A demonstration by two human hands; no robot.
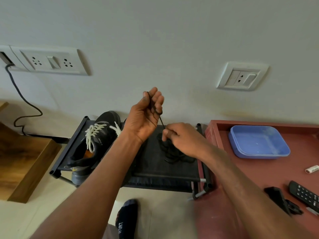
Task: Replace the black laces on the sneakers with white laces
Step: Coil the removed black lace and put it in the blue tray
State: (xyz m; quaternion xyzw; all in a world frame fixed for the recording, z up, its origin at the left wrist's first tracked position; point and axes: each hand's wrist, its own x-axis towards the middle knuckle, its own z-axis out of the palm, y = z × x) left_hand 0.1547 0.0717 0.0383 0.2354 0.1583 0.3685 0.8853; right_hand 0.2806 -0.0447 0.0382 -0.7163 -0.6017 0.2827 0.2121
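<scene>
A black sneaker [96,144] threaded with white laces [94,133] lies on the left of a low black fabric-topped rack [155,169]. A second sneaker shows only partly behind my left arm. A heap of black lace [174,152] sits on the rack's right half. My left hand [146,116] is raised above the rack and holds a strand of that black lace wound round its fingers. The strand runs down to my right hand [179,137], which pinches it just above the heap.
A maroon table [250,178] stands at the right with a blue plastic tray [259,142], a remote [305,195], a black clip-like object [279,199] and a small white tube [312,169]. A wooden unit [22,161] is at the left. My socked foot [127,216] is below the rack.
</scene>
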